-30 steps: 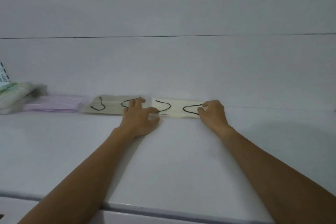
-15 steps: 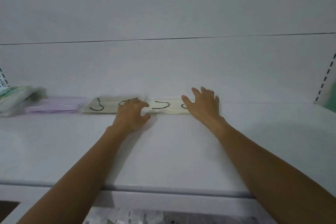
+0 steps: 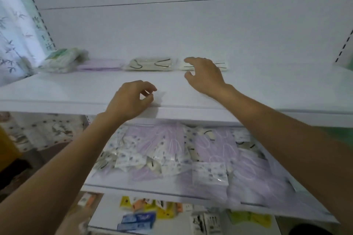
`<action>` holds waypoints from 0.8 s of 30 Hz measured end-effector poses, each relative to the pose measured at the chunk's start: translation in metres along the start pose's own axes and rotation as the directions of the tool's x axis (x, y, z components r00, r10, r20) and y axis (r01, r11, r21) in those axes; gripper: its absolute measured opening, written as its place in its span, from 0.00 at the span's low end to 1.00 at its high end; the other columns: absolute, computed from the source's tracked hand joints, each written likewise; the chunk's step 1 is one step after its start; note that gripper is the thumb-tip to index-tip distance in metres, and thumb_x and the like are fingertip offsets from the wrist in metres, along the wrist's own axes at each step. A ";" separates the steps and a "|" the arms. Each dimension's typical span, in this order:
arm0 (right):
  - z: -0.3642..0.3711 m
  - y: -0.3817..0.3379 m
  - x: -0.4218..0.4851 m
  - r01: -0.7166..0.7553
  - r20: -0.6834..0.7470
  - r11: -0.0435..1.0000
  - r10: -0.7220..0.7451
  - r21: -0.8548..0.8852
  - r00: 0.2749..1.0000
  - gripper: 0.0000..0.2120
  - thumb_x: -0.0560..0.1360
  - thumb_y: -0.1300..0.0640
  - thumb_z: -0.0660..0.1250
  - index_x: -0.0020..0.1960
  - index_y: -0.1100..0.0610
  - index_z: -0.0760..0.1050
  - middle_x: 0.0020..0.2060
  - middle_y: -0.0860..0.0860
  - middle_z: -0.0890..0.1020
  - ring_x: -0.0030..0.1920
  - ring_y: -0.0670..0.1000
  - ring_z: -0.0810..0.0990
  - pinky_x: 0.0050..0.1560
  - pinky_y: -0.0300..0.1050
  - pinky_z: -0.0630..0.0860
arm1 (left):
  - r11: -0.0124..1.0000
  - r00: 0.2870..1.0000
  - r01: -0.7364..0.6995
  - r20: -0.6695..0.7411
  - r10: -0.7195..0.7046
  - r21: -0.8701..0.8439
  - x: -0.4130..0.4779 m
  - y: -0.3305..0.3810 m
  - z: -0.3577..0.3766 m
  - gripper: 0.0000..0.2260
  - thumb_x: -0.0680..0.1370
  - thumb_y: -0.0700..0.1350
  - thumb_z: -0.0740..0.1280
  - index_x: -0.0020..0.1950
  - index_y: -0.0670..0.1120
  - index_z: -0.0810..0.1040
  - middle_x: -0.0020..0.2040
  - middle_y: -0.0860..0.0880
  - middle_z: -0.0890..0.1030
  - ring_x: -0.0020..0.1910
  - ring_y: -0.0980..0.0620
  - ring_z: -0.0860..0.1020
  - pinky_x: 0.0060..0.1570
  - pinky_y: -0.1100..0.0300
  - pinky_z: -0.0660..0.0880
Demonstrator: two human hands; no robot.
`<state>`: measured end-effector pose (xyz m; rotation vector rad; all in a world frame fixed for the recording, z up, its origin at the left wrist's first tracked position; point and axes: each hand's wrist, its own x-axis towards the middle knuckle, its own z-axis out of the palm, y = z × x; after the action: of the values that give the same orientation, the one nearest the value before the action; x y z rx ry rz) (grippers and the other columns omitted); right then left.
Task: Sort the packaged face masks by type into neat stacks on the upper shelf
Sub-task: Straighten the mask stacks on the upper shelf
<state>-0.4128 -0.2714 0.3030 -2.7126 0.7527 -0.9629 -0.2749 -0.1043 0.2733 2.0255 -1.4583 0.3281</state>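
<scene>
Four lots of packaged masks sit in a row along the back of the upper shelf (image 3: 76, 89). The white stack (image 3: 222, 66) at the right end lies against the back panel, and its left part is hidden behind the right hand (image 3: 205, 76). Just left of it, close beside it, is the beige stack (image 3: 150, 64) with black ear loops. Next comes the lilac stack (image 3: 100, 64), and then a looser bundle of green-and-white packs (image 3: 63, 60) at the far left. The right hand reaches over the front of the white stack with its fingers spread and gently bent and its thumb held below them. It grasps nothing, and whether the fingertips touch the top pack cannot be told. The left hand (image 3: 131, 99) is well apart from all four lots, near the front edge of the shelf. Its fingers are loosely curled with the thumb close to the forefinger, and it is empty. Under the upper shelf, the lower shelf (image 3: 133, 190) carries an unsorted heap of packaged masks (image 3: 191, 154): lilac ones, white ones with a small print, and a few with black loops. Lower down are yellow and orange packets (image 3: 166, 210) and a blue box (image 3: 137, 219), all blurred. A printed curtain (image 3: 15, 30) hangs at the far left.
</scene>
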 end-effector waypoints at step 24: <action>0.226 0.070 -0.201 -0.656 0.585 0.733 0.455 0.182 0.671 0.13 0.75 0.61 0.64 0.59 0.59 0.76 0.58 0.54 0.77 0.56 0.53 0.76 0.50 0.38 0.71 | 0.895 0.875 0.435 0.285 -0.392 -0.102 -0.156 -0.111 0.179 0.16 0.74 0.37 0.67 0.62 0.39 0.74 0.56 0.40 0.78 0.56 0.42 0.76 0.53 0.58 0.69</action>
<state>-0.4324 -0.2314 -0.0043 -2.0136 1.0650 -0.1865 -0.2553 -0.0709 0.0143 2.2351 -1.1012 -0.2382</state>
